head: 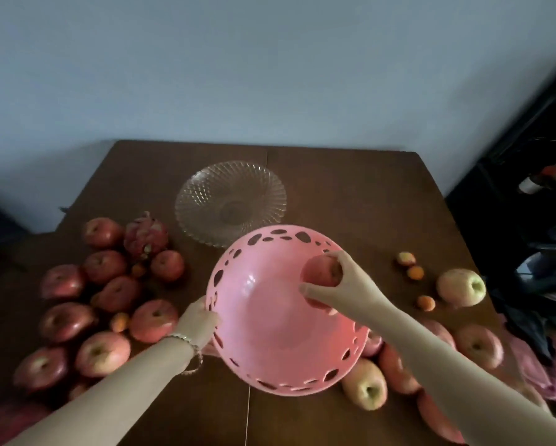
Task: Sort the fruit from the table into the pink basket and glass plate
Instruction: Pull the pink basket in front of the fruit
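View from above a brown wooden desk (334, 188) that stands against a pale wall. A person's two bare arms reach in from the bottom edge.

The right grip (344, 281) is clamped on a red apple (318, 272). The fingers curl over the top of the apple and the thumb sits underneath. Grip and apple are inside the mouth of the pink basket (260, 320), near its far right wall.

The left grip (199, 320) holds the basket's left rim, fingers closed on the edge. A bracelet (193, 350) circles that wrist. The basket is tipped so its opening faces the camera. Its near right edge hides part of the apples behind it.

The glass plate (202, 191) sits on the desk just beyond the basket, toward the wall.

To the left of the basket lies a cluster of red apples (65, 321), with a dragon fruit (146, 235) at its far end and a few small orange fruits (119, 321) among them. To the right lie more apples. One of these is a pale yellow-green apple (462, 286), with three more small fruits near it.
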